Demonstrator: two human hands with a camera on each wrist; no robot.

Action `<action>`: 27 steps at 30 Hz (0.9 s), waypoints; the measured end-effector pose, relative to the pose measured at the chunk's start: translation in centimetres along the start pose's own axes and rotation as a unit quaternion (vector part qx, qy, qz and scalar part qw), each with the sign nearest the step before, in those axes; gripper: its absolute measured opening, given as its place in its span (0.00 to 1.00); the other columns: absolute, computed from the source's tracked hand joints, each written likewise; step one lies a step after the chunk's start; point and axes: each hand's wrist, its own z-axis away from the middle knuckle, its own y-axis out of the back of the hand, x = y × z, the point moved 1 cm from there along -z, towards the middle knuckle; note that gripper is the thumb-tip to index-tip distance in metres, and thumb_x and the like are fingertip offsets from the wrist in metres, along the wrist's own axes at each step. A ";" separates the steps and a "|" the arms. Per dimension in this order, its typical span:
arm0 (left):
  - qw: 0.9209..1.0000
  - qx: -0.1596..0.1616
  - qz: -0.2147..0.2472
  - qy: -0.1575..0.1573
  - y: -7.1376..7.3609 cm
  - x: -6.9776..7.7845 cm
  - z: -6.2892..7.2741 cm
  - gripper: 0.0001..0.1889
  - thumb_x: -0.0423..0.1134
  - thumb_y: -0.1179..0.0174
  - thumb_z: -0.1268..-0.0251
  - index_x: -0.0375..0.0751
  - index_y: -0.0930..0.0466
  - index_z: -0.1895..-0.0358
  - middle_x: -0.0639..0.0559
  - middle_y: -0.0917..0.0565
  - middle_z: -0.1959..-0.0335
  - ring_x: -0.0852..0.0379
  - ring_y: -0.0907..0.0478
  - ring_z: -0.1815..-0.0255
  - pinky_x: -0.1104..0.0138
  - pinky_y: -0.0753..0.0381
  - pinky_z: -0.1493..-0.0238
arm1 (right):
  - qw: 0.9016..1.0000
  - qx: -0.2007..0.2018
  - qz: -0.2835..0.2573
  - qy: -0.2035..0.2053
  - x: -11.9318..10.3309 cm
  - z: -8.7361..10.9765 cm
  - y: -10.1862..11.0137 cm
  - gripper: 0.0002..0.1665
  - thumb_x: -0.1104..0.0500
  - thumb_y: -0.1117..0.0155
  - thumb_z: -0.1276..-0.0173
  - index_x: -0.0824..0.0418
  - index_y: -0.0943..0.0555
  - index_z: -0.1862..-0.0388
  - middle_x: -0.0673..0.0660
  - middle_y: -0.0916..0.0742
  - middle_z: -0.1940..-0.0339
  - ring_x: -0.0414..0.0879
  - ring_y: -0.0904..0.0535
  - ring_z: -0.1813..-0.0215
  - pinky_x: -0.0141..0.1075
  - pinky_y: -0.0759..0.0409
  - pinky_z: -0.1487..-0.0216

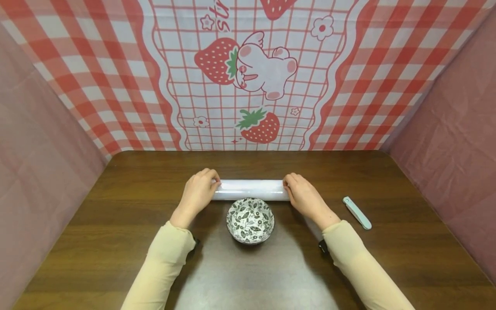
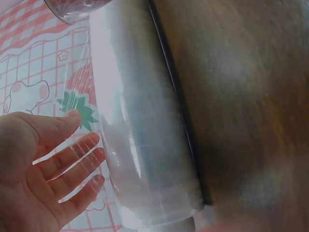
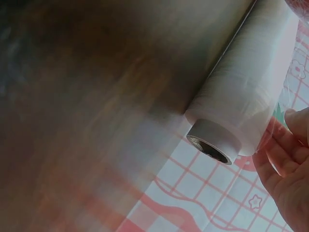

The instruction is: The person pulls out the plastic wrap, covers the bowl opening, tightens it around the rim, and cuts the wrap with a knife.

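Observation:
A roll of clear plastic wrap [image 1: 249, 190] lies crosswise on the wooden table, just behind a bowl [image 1: 251, 220] with a dark leaf-and-flower pattern. At the roll's left end, my left hand [image 1: 197, 191] pinches the loose film between thumb and forefinger. Thin creases in the film [image 2: 77, 94] run up from that thumb in the left wrist view, with the other fingers spread behind it. My right hand [image 1: 306, 197] pinches the film at the right end. The right wrist view shows the hollow core [image 3: 212, 142] sticking out of the roll. The bowl's inside holds nothing visible.
A slim pale green tool [image 1: 357, 213], perhaps a folded knife, lies on the table [image 1: 97, 232] to the right of my right hand. A strawberry-print cloth [image 1: 248, 107] hangs behind the table's far edge. Pink cloths [image 1: 453, 116] hang at both sides.

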 end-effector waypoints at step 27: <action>0.994 -0.110 -0.016 -0.007 0.9 -2.6 0.5 0.18 0.42 0.37 0.45 0.39 0.21 0.52 0.44 0.19 0.53 0.45 0.25 0.50 0.53 0.28 0.48 | 1.000 -0.021 0.003 -0.012 0.1 -0.6 0.4 0.08 0.63 0.35 0.43 0.64 0.18 0.63 0.56 0.18 0.65 0.50 0.22 0.60 0.43 0.23 0.58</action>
